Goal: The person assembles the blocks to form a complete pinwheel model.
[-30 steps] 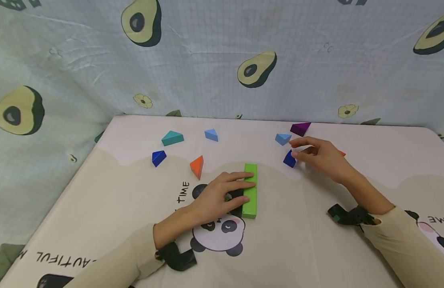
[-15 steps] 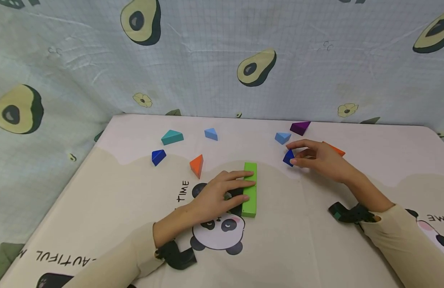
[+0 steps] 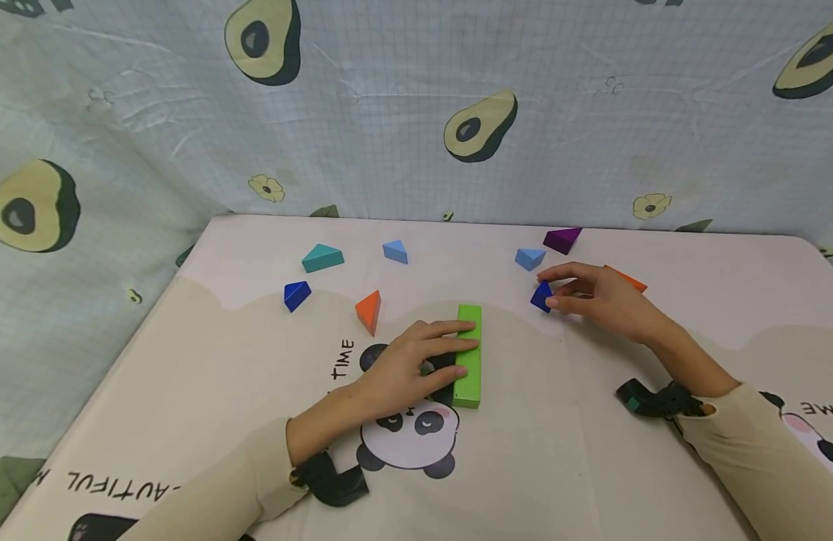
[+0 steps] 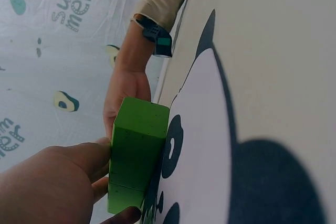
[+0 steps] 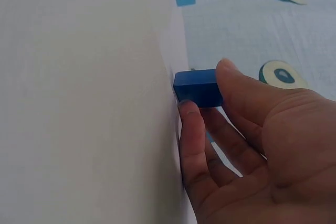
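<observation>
My left hand (image 3: pixel 408 367) rests its outstretched fingertips on a long green block (image 3: pixel 469 387) lying on the table. In the left wrist view a seam crosses the green block (image 4: pixel 137 145). My right hand (image 3: pixel 602 300) pinches a dark blue triangular block (image 3: pixel 541 297) at the table surface. Thumb and finger stand on either side of this blue block (image 5: pixel 197 85) in the right wrist view. Behind that hand lies an orange block (image 3: pixel 627 278), partly hidden. Just beyond the fingers sit a light blue triangular block (image 3: pixel 529 258) and a purple one (image 3: pixel 562 240).
Left of the green block lie teal (image 3: pixel 323 258), light blue (image 3: pixel 395 252), dark blue (image 3: pixel 297 295) and orange (image 3: pixel 369 312) triangular blocks. A panda-printed cloth (image 3: pixel 524 466) covers the table. An avocado-patterned curtain (image 3: pixel 375 150) hangs behind its far edge.
My right hand has shifted slightly and taken hold of the dark blue block, turning it a little. The orange block behind it shows more. My left hand has stayed put.
</observation>
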The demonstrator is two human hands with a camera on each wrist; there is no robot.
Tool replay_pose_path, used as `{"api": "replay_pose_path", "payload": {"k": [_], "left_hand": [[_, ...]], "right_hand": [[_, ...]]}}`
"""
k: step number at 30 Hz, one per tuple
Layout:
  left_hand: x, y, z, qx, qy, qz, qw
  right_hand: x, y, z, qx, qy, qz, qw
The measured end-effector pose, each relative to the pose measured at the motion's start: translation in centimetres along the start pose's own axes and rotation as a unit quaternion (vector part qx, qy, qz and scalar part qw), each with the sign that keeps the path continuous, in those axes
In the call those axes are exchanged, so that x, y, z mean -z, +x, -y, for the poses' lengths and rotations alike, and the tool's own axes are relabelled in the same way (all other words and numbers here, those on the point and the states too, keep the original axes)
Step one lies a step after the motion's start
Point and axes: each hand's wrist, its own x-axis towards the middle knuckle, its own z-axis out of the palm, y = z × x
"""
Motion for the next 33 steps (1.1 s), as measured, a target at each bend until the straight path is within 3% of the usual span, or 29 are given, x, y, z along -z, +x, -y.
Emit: {"api": "replay_pose_path", "payload": {"k": [17,33], "left_hand": [[0.1,0.1,0.0,-0.003,0.002,0.001,1.0],[0.1,0.1,0.0,0.01,0.007,0.011,0.9999]], "right_hand": [[-0.2,0.9,1.4,0.018,0.007,-0.021,1.0],[-1.9,3.6,3.6,0.081,0.002,0.03,0.996]]}}
